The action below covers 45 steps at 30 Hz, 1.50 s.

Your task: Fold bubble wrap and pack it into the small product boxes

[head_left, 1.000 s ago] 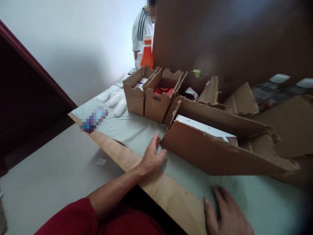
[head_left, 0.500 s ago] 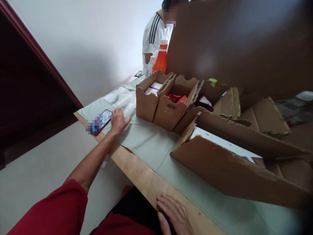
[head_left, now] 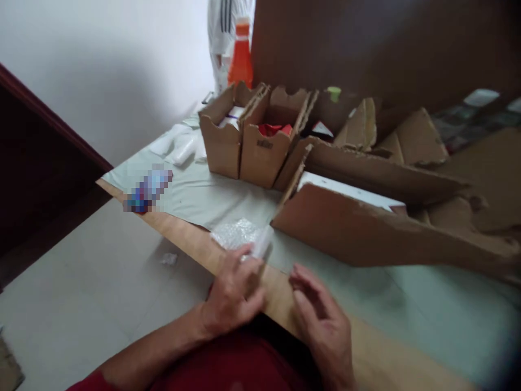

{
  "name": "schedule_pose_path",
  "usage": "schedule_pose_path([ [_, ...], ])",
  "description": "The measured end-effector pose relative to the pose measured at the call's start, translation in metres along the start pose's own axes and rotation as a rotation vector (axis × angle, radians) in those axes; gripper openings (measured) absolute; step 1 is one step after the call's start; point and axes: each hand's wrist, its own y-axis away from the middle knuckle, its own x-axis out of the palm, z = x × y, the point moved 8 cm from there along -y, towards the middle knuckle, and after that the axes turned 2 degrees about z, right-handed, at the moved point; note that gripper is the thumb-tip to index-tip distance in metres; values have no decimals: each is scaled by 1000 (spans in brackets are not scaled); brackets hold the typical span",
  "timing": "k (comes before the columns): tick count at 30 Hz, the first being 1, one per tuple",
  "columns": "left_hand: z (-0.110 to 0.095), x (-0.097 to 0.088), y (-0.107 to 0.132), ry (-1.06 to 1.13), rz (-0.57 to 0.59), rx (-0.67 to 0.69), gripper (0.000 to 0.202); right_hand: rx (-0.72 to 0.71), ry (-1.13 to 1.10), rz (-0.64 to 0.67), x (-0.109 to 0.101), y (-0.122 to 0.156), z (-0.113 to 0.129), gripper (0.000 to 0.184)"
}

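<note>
My left hand (head_left: 234, 290) is closed on a clear bubble wrap bag (head_left: 238, 233), holding it above the table's front edge. What else the bag contains, if anything, I cannot make out. To its right, my right hand (head_left: 323, 320) is raised with curved fingers and a gap between thumb and fingers; nothing shows in it. Other pale wrapped bags (head_left: 181, 149) lie at the left on the table cloth. A phone (head_left: 150, 187), partly pixelated, rests by the table's left front edge.
Cut cardboard boxes stand in a row: one with white boxes (head_left: 232, 117), one with red packets (head_left: 274, 130). A long cardboard tray (head_left: 345, 222) holds a white box. Behind are an orange bottle (head_left: 241, 57), a tall brown panel (head_left: 366, 43) and a person in a white shirt (head_left: 228, 21).
My left hand has come back from beside the phone toward me, bringing a bubble wrap bag. My right hand has lifted off the table edge. The view has tilted down.
</note>
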Motion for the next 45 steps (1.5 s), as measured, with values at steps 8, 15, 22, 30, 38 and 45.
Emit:
schedule_pose_path([
  [8,-110,53,20,549,446,469,36,-125,188,-233,-63,24,25,24],
  [15,16,0,-35,-204,175,-33,32,-225,605,-28,-7,-10,30,50],
  [22,111,-11,-38,-477,135,-235,25,-169,598,-32,0,-22,0,40],
  [30,72,-28,-39,-229,5,-229,15,-203,353,-15,-29,8,4,36],
  [38,63,-1,-41,206,59,-595,49,-253,336,-172,-66,9,1,22],
  [45,72,24,-19,783,182,-907,68,-389,299,-50,-15,0,12,29],
])
